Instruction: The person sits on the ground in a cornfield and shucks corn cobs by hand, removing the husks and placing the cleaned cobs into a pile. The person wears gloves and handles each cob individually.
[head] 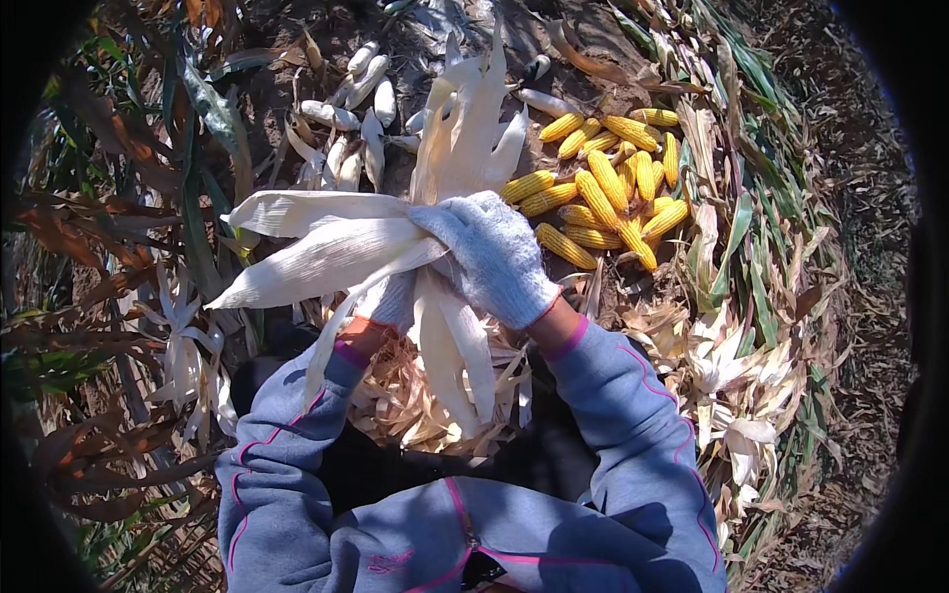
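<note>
My right hand [493, 256], in a white knit glove, is closed around the gathered base of pale dry corn husks [326, 256]. The husk leaves splay to the left, away from me and down toward my lap. Beneath them is my left hand [391, 298], gloved too; the husks and my right hand hide its fingers. Any ear inside the husks is hidden. Beyond my right hand lies a pile of husked yellow corn ears [604, 185]. Farther off to the left, several ears still in pale husks [356, 111] lie on the soil.
Loose husk scraps [404, 396] are heaped between my forearms. More discarded husks [741, 422] lie at the right, beside a band of cut corn stalks and leaves [749, 222]. Dry corn plants [111, 244] crowd the left side, with a torn husk [182, 333] among them.
</note>
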Available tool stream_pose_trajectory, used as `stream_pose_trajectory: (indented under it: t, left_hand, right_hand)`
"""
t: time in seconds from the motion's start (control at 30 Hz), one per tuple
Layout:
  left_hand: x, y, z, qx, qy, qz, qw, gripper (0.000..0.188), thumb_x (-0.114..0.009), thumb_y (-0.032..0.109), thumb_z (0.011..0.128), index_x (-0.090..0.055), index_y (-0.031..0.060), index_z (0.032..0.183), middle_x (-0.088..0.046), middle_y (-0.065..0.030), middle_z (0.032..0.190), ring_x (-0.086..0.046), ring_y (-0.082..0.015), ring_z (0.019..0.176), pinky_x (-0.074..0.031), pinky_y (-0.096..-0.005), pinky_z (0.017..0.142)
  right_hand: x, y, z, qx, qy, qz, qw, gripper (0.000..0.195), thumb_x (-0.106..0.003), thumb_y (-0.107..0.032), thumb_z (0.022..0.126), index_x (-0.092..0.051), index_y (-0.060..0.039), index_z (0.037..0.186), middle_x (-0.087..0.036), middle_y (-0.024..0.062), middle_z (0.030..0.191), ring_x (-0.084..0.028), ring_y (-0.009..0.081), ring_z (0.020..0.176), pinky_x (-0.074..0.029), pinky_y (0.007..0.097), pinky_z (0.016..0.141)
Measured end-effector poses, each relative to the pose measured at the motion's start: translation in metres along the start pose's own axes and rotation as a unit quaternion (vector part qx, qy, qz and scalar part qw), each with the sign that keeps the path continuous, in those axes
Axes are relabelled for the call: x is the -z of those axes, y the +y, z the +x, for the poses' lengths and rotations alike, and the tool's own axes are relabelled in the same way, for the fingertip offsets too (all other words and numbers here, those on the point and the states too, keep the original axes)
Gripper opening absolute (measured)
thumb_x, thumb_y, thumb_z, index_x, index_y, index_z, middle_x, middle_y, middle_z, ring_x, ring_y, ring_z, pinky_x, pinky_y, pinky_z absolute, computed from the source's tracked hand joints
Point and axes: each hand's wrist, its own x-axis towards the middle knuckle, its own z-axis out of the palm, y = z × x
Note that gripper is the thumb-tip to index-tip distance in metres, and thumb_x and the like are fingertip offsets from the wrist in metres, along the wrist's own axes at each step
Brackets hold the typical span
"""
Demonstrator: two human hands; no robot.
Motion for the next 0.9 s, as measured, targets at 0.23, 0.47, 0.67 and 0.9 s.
stream_pose_trajectory:
  t: [0.23,0.47,0.67,0.9]
  left_hand:
    - [0.010,-0.018,0.029,-0.008,-0.203,-0.163,0.966,0.042,-0.040,0.030,0.106,-0.043,0.0045,0.139,-0.053,-0.0127,0.132,-0.054,-0.0209,0.119,-0.045,-0.0376,0.106]
    - [0.024,-0.031,0.044,0.054,-0.261,-0.329,0.906,0.039,-0.054,0.032,0.100,-0.055,0.0014,0.125,-0.063,-0.0125,0.116,-0.063,-0.0194,0.102,-0.055,-0.0343,0.090]
    - [-0.001,-0.021,0.026,0.033,-0.159,-0.273,0.948,0.039,-0.053,0.032,0.100,-0.054,0.0015,0.125,-0.062,-0.0113,0.114,-0.063,-0.0200,0.101,-0.053,-0.0350,0.094]
    - [0.038,-0.028,0.038,0.084,-0.335,-0.338,0.875,0.041,-0.049,0.034,0.102,-0.052,0.0019,0.128,-0.061,-0.0103,0.116,-0.062,-0.0215,0.104,-0.052,-0.0375,0.098]
  right_hand:
    - [-0.018,0.017,-0.005,-0.117,0.045,0.140,0.982,0.019,-0.057,-0.021,0.094,-0.067,-0.0079,0.103,-0.064,0.0150,0.091,-0.063,0.0343,0.084,-0.051,0.0410,0.073]
    - [-0.023,0.018,-0.006,-0.353,0.084,0.511,0.779,0.029,-0.045,-0.026,0.101,-0.059,-0.0058,0.086,-0.055,0.0044,0.071,-0.053,0.0152,0.062,-0.044,0.0295,0.061]
    - [0.015,0.026,0.012,-0.364,0.210,0.714,0.561,0.033,-0.045,-0.031,0.105,-0.045,-0.0150,0.076,-0.031,-0.0063,0.063,-0.028,0.0070,0.054,-0.027,0.0235,0.050]
    - [0.013,0.014,-0.002,-0.322,-0.049,0.323,0.889,0.045,-0.081,-0.040,0.078,-0.064,-0.0046,0.100,-0.063,0.0078,0.087,-0.061,0.0167,0.079,-0.049,0.0316,0.070]
